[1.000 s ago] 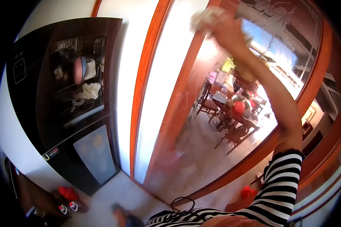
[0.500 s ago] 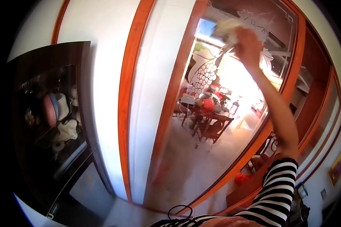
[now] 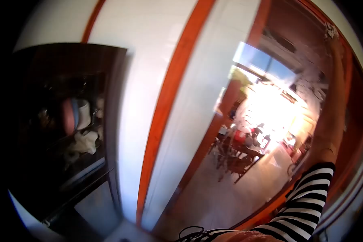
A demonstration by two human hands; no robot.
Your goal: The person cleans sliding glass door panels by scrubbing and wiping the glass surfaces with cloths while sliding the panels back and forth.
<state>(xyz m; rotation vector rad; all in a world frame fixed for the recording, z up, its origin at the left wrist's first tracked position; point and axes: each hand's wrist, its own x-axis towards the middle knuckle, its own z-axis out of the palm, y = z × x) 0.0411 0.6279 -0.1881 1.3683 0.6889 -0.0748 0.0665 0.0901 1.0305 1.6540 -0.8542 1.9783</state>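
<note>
My right arm, in a black-and-white striped sleeve (image 3: 304,201), stretches up along the right side of a glass door panel (image 3: 213,177) with a reddish wooden frame. At the panel's top right corner, my right hand (image 3: 334,39) is closed on a crumpled whitish cloth (image 3: 330,30), pressed near the frame. The fingers are small and blurred there. My left hand does not show.
A dark cabinet (image 3: 119,92) with dishes behind its glass stands at the left. White wall panels with an orange-brown wooden strip (image 3: 165,101) lie between it and the door. Through the glass, a table and chairs (image 3: 246,151) show in bright light.
My right hand has moved with the cloth from the upper left of the glass, across it, to the top right corner. The camera view has shifted and tilted too.
</note>
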